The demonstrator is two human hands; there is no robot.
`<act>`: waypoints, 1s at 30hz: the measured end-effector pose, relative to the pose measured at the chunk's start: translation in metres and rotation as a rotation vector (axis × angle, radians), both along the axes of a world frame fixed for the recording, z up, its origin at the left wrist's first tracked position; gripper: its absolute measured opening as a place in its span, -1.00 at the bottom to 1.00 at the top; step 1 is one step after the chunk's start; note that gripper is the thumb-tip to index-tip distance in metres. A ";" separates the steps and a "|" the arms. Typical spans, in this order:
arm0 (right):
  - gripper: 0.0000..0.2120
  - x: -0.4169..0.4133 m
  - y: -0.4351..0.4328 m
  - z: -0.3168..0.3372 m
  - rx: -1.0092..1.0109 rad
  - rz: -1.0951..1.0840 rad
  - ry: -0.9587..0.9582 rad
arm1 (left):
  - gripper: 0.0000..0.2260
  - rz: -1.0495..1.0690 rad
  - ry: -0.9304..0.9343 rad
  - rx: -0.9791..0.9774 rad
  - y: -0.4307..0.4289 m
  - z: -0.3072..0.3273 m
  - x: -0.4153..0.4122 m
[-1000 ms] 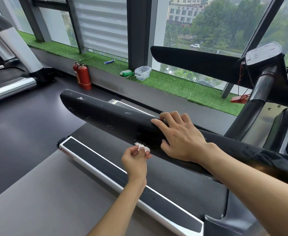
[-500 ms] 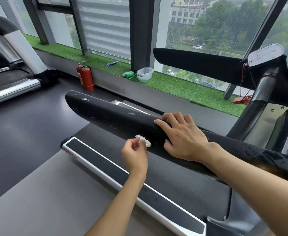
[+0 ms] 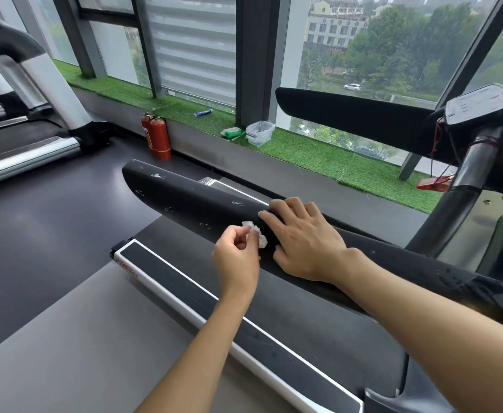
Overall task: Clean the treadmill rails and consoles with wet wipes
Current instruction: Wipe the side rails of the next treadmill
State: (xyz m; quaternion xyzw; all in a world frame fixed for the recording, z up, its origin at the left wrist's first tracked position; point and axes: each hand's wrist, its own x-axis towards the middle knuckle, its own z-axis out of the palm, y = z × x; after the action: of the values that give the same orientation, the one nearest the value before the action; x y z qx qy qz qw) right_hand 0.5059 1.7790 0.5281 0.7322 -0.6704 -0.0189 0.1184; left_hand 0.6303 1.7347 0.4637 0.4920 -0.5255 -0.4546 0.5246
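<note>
A long black treadmill rail (image 3: 184,201) runs from the middle left toward the lower right. My right hand (image 3: 305,238) lies flat on top of it, fingers straight and spread over the rail. My left hand (image 3: 236,257) pinches a small crumpled white wet wipe (image 3: 257,234) and holds it against the rail's near side, just left of my right hand. The second black rail (image 3: 354,114) stands farther back, joined to the console (image 3: 479,105) at the right.
The treadmill belt (image 3: 303,320) and its white-edged side strip (image 3: 184,290) lie below the rail. Two red fire extinguishers (image 3: 158,138) stand by the window ledge. A clear plastic tub (image 3: 259,132) sits on the green turf. Another treadmill (image 3: 26,144) is at the left.
My left hand has lifted the wipe a little up the rail's side, closer to my right hand. The right hand stays flat on the rail.
</note>
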 end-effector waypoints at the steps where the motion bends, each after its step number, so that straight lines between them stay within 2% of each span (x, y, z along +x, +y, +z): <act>1: -0.40 0.000 0.000 -0.001 0.001 0.001 0.004 | -0.93 0.026 0.010 0.010 -0.004 0.001 0.001; 3: -0.39 -0.001 -0.001 0.000 0.002 0.003 0.002 | -0.90 0.098 0.043 0.024 -0.009 0.003 0.000; 6: -0.40 -0.001 -0.001 0.000 0.003 -0.001 -0.005 | -0.91 0.025 -0.047 -0.038 -0.002 0.005 -0.001; 10: -0.39 -0.001 0.000 0.002 0.018 0.001 -0.009 | -0.92 0.086 0.002 0.016 -0.004 0.002 0.003; 13: -0.47 0.001 -0.005 0.005 0.014 -0.001 0.039 | -0.96 0.033 0.004 0.041 0.004 -0.001 0.000; 17: -0.55 0.006 -0.011 0.002 -0.006 -0.015 0.056 | -0.95 0.067 0.121 0.161 0.006 -0.015 0.003; 23: -0.54 0.005 -0.012 0.002 -0.013 -0.016 0.051 | -0.90 0.105 0.174 0.273 0.003 -0.026 0.003; 27: -0.53 0.005 -0.012 0.001 -0.010 -0.020 0.042 | -0.89 0.116 0.139 0.297 0.001 -0.037 0.000; 30: -0.52 0.005 -0.013 0.002 0.003 -0.019 0.047 | -0.87 0.134 0.208 0.392 -0.006 -0.045 0.001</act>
State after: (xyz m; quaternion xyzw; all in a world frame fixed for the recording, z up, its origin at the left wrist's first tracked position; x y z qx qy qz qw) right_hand 0.5113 1.7664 0.5300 0.7253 -0.6744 -0.0381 0.1329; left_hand 0.6314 1.7291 0.4188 0.5689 -0.3363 -0.5602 0.4994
